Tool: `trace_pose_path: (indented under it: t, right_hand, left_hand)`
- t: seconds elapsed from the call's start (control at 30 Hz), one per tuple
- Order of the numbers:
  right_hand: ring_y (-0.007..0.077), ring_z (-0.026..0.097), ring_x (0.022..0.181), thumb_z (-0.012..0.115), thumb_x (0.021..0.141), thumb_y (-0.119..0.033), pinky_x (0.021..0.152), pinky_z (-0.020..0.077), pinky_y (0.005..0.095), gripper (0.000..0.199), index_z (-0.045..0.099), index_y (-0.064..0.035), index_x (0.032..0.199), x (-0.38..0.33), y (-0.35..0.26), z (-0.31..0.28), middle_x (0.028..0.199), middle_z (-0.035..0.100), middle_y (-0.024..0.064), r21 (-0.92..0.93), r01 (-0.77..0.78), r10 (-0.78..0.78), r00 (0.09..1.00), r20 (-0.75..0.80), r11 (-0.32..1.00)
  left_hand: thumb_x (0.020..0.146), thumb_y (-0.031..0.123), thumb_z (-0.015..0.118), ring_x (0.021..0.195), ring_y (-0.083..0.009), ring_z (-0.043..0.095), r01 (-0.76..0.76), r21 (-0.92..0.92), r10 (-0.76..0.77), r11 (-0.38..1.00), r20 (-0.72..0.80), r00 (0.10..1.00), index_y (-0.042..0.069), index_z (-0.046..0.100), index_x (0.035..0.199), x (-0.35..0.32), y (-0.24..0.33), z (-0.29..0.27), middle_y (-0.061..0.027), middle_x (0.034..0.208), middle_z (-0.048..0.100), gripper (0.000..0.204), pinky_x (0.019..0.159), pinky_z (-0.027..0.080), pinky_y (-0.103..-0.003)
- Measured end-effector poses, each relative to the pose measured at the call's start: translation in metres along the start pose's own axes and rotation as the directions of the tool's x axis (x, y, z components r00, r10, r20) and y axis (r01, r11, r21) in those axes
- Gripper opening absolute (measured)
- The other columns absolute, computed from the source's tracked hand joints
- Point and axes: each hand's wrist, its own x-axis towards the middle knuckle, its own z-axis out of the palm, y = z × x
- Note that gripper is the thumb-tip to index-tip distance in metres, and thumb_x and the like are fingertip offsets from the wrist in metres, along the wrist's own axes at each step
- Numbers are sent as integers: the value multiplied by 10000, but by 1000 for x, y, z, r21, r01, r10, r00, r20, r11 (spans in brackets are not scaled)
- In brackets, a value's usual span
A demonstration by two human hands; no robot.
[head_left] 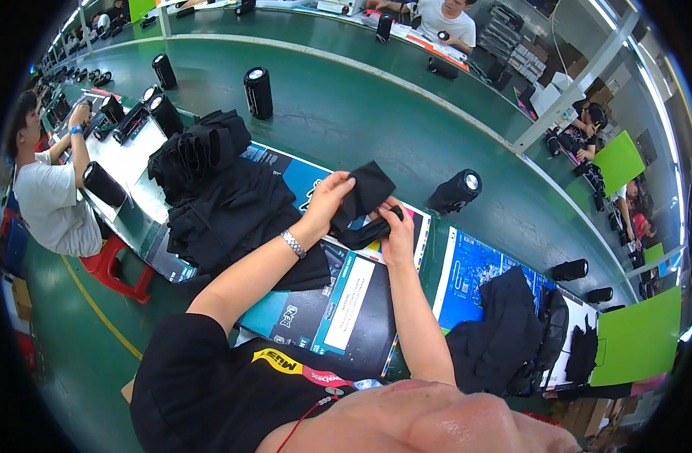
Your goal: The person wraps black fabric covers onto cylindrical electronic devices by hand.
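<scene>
Between my hands is a black fabric sleeve (370,187), folded and partly looped, raised over the printed sheets on the table. My left hand (332,202), with a metal-banded watch at its wrist, pinches the sleeve's upper left edge. My right hand (397,235) grips its lower right part, fingers curled around the cloth. A large heap of black fabric pieces (236,215) lies to the left of my hands, with a folded stack (199,151) on its far side. Beyond my right hand, a black cylindrical speaker (456,190) stands tilted in the view.
Another cylindrical speaker (258,94) stands on the green surface ahead. More black cloth (497,332) lies at the right, beside a green panel (639,340). A co-worker (55,196) sits at the left near several speakers. Printed sheets (353,302) cover the near table.
</scene>
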Motion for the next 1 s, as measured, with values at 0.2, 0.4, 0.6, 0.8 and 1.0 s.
trace_pose_path:
  t: [0.2, 0.4, 0.6, 0.8, 1.0]
  right_hand:
    - [188, 585, 689, 489, 882, 19, 571, 449, 262, 150, 544, 48, 1019, 4, -10, -4, 956, 623, 174, 142, 21, -34, 995, 92, 990]
    - [45, 450, 557, 540, 933, -139, 425, 298, 193, 256, 572, -9, 1152, -5, -15, 9, 882, 614, 33, 50, -76, 71, 993, 94, 996]
    - [19, 443, 523, 587, 909, -140, 408, 289, 176, 240, 603, -46, 1129, -5, -13, 2, 785, 592, -11, -152, -80, 101, 985, 139, 985]
    - [16, 465, 530, 579, 920, -150, 420, 307, 174, 207, 608, -67, 1108, -9, -11, 13, 771, 589, -38, -137, -20, 29, 997, 65, 990]
    - [32, 432, 511, 565, 939, -140, 418, 296, 193, 166, 619, -26, 1048, -18, -30, 29, 781, 603, 9, -140, 90, -88, 996, 22, 986]
  left_hand:
    - [959, 210, 543, 941, -145, 644, 174, -356, -133, 918, 135, 982, 44, 593, 1068, 6, 21, -15, -53, 1005, 660, 205, 817, 524, -287]
    - [948, 214, 574, 952, -132, 613, -38, 97, 31, 995, 75, 997, 0, 645, 1068, -5, 8, 7, -51, 1020, 656, 255, 843, 464, -240]
    - [916, 152, 605, 995, -197, 532, -473, 558, 425, 682, 224, 877, 13, 683, 1047, -7, 2, 15, -84, 1004, 588, 206, 870, 411, -284]
    - [930, 147, 584, 990, -163, 553, -579, 604, 486, 547, 334, 808, -24, 659, 1058, -11, 15, 22, -70, 1018, 602, 226, 866, 421, -274]
    - [969, 237, 547, 793, -55, 601, -118, 206, 86, 971, 158, 984, -4, 658, 1026, -19, 48, 28, -1, 884, 663, 271, 711, 460, -180]
